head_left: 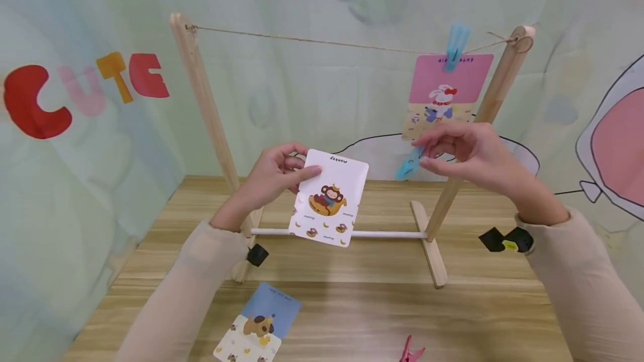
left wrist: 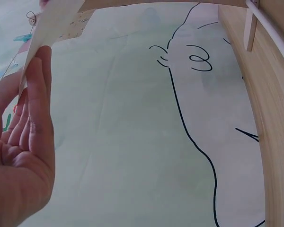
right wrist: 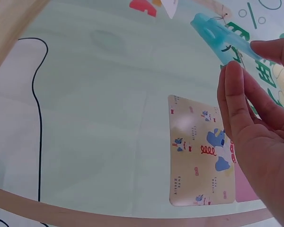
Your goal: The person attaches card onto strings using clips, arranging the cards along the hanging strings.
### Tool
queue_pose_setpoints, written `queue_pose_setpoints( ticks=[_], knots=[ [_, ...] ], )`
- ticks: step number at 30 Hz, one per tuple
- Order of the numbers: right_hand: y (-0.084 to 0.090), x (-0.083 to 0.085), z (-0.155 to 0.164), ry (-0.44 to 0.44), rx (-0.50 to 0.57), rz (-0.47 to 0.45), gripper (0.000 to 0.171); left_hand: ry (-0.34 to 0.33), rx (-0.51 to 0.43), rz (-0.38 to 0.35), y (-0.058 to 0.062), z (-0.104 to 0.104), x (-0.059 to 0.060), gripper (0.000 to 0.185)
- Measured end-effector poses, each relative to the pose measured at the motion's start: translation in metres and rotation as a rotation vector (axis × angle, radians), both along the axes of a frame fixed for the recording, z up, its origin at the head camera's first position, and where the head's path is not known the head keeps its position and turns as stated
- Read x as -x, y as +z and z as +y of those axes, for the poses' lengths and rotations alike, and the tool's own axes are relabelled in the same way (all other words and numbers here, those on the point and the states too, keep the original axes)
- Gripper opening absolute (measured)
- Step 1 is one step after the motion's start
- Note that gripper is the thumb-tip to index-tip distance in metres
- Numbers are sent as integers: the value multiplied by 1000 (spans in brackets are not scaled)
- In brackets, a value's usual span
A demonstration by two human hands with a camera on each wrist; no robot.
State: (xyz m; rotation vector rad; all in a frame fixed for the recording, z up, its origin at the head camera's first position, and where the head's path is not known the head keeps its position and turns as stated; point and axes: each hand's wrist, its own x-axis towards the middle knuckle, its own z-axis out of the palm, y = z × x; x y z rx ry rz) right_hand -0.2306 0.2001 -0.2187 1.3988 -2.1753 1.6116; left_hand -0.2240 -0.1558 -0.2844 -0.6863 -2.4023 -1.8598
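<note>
Monkey card pinched in the left hand, blue clothespin pinched in the right hand.
One pink card already hangs on the string; this card and the dog card are unhung.

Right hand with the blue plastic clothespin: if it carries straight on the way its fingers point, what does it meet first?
Probably the white monkey card held up by the left hand. The right hand points leftward with the blue plastic clothespin leading; depth is unclear, so it may pass behind.
</note>
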Motion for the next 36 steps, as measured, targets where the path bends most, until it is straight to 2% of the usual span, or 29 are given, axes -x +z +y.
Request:
queue_pose_setpoints(
  ticks=[8, 13, 19, 25, 32, 36],
  knots=[
    [13, 2, -5, -31, 1, 10, 33, 27, -52, 36, 11, 6, 4, 23],
    [22, 4, -8, -40, 40, 0, 33, 41, -86, 69, 20, 9, 8, 23],
    [34, 8, -10, 19, 95, 4, 30, 67, -97, 101, 28, 11, 10, 24],
    [47, 10, -12, 31, 110, 24, 27, 71, -145, 110, 37, 15, 13, 26],
    [63, 8, -19, -29, 95, 60, 24, 70, -177, 135, 51, 22, 16, 28],
    [69, 8, -21, -5, 119, 50, 25, 66, -182, 161, 57, 26, 17, 27]
  ],
)
